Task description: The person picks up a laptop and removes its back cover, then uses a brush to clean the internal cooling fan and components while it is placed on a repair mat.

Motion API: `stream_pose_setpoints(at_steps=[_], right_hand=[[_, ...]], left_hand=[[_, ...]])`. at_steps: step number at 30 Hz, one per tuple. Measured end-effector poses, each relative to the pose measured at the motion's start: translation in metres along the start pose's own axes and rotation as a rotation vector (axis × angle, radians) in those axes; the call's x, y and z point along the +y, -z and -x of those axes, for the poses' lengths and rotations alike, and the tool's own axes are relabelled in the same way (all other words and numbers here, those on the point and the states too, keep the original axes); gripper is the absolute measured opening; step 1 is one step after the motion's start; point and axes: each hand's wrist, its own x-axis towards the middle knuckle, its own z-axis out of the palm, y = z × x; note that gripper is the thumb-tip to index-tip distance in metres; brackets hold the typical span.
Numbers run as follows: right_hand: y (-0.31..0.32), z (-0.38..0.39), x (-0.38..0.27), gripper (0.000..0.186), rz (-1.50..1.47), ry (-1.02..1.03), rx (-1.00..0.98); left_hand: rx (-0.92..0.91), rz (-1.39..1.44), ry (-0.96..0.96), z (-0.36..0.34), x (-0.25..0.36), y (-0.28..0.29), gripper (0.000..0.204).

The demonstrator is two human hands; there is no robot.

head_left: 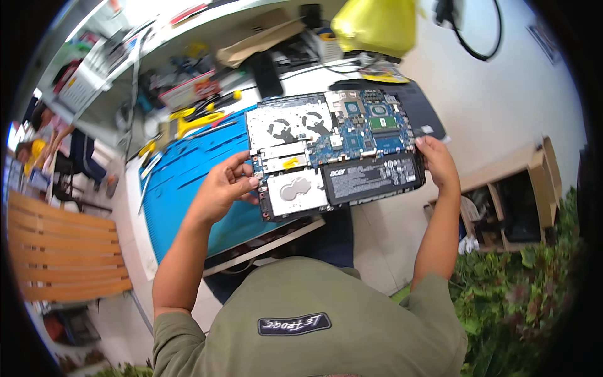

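Observation:
An opened laptop base (319,151) is held up over the front of the workbench, its inside facing me. My left hand (218,187) grips its left edge, thumb near the side ports. At the opposite edge, my right hand (438,164) has its fingers closed round the side, partly hidden behind it. A blue circuit board (352,143) fills the upper right of the base. Below it lies a black battery (372,181), with a silver hard drive (290,202) to its left. Two dark fan shapes show on the pale upper left part.
A blue work mat (173,204) lies under and left of the laptop base. Yellow-handled tools (200,125) and a black phone (266,74) lie behind. A dark laptop panel (422,113) rests at the back right, below a yellow bag (377,28). Leafy plants (521,283) stand at right.

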Motion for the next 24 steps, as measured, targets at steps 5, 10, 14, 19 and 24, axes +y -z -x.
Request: stream_pose_setpoints(at_steps=[5,10,14,19,24], right_hand=[[-0.103,0.025,-0.017,0.032,-0.018,0.042,-0.226],[-0.188,0.032,-0.032,0.030,0.013,0.061,-0.357],[-0.219,0.027,-0.037,0.028,0.103,0.093,-0.409],[-0.226,0.037,-0.052,0.029,0.307,0.147,-0.340],[-0.241,0.035,-0.045,0.025,0.623,0.448,-0.229]], left_hand=[[0.144,-0.028,0.011,0.087,-0.005,0.077,0.073],[0.289,-0.069,0.052,0.160,-0.030,0.133,0.073],[0.402,-0.122,0.083,0.183,-0.031,0.135,0.072],[0.422,-0.169,0.086,0.188,-0.060,0.156,0.071],[0.413,-0.270,0.132,0.198,-0.059,0.176,0.073]])
